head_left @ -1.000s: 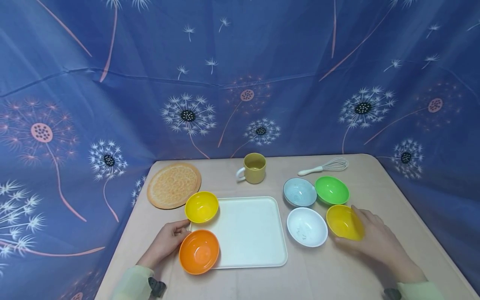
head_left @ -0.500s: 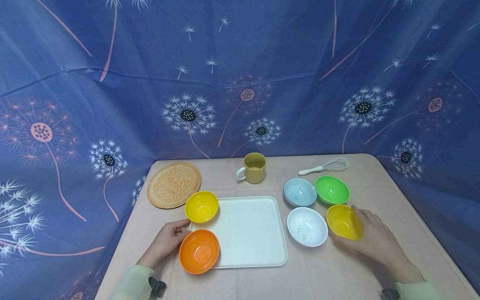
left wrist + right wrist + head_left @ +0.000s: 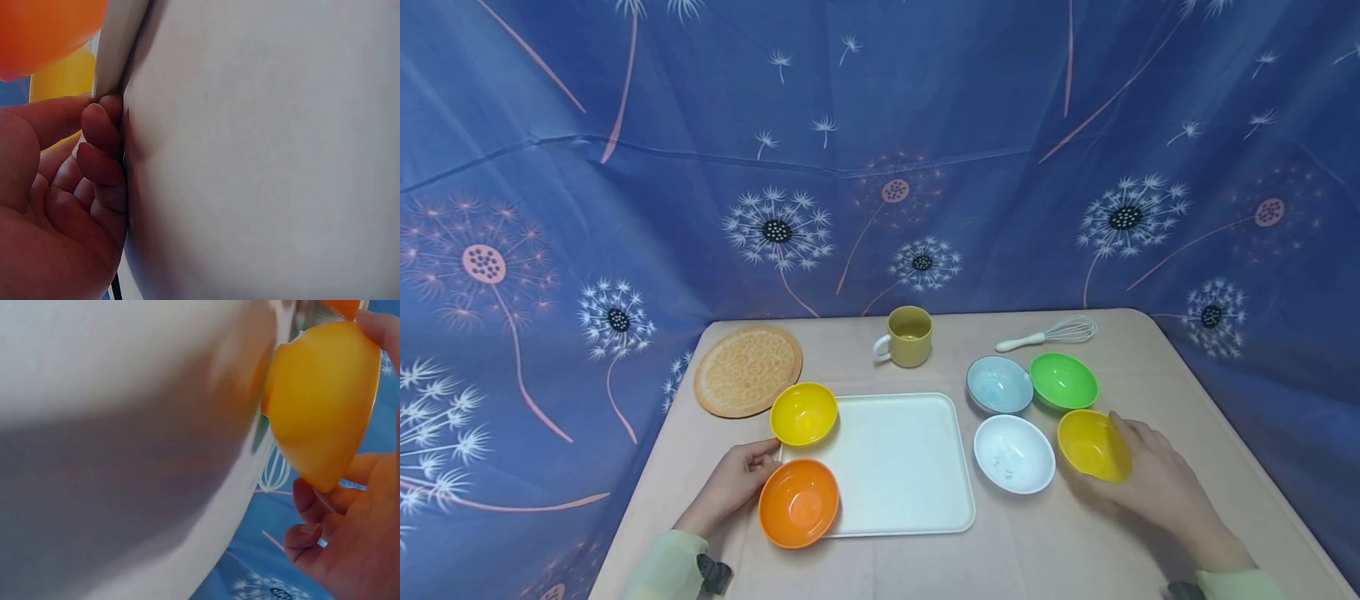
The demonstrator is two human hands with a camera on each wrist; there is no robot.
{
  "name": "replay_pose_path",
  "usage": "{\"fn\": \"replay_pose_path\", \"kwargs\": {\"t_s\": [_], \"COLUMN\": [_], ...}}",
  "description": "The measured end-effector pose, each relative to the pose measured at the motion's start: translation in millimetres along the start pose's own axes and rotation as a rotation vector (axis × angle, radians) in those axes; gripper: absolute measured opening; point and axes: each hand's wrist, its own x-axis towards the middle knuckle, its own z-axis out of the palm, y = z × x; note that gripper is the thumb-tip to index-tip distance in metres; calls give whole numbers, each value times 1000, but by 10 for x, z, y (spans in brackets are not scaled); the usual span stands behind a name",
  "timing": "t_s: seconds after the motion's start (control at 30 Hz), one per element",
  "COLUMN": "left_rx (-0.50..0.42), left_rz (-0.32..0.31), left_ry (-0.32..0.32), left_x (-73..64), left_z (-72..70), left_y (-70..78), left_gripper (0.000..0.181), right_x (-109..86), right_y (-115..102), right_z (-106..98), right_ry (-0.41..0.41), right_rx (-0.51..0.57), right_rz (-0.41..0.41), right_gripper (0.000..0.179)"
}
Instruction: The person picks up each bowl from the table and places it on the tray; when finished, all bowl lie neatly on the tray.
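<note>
In the head view my left hand (image 3: 737, 482) pinches the left rim of a white rectangular tray (image 3: 910, 467), between two bowls. The left wrist view has its curled fingers (image 3: 100, 162) at the tray edge (image 3: 119, 50). A yellow bowl (image 3: 803, 414) and an orange bowl (image 3: 798, 503) sit over the tray's left corners. On the right, my right hand (image 3: 1150, 475) grips a second yellow bowl (image 3: 1093, 446) across its rim. In the right wrist view that yellow bowl (image 3: 325, 400) stands upright, its base at or just above the table; I cannot tell which.
Left of the held bowl stands a white bowl (image 3: 1014, 455). Behind are a light-blue bowl (image 3: 999, 385) and a green bowl (image 3: 1063, 381). A whisk (image 3: 1048, 332), a mustard mug (image 3: 909, 337) and a round pizza-like board (image 3: 748, 371) lie along the back.
My right hand has shifted very slightly right with the yellow bowl, widening the gap to the white bowl. My left hand and the tray have not moved.
</note>
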Motion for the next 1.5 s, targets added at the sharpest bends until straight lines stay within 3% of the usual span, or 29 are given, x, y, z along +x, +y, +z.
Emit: {"fn": "replay_pose_path", "kwargs": {"t_s": [0.23, 0.47, 0.8, 1.1, 1.27, 1.5], "left_rx": [7, 6, 12, 15, 7, 23], "left_rz": [6, 4, 3, 15, 14, 19], "left_ry": [-1, 1, -5, 0, -5, -3], "left_x": [-2, -7, -5, 17, 18, 25], "left_z": [-4, -4, -12, -8, -6, -17], "left_y": [-4, -9, -8, -25, -27, -31], "left_gripper": [50, 50, 51, 51, 52, 52], "right_x": [-54, -3, 148, 370, 494, 663], "right_y": [-53, -137, -427, -776, -1035, -1467], "right_z": [-166, -346, -502, -474, -427, -306], "right_ry": [39, 98, 136, 149, 125, 15], "right_rx": [21, 13, 20, 26, 23, 41], "right_rz": [-10, -90, -178, -296, -330, -321], "right_gripper": [136, 131, 124, 115, 115, 124]}}
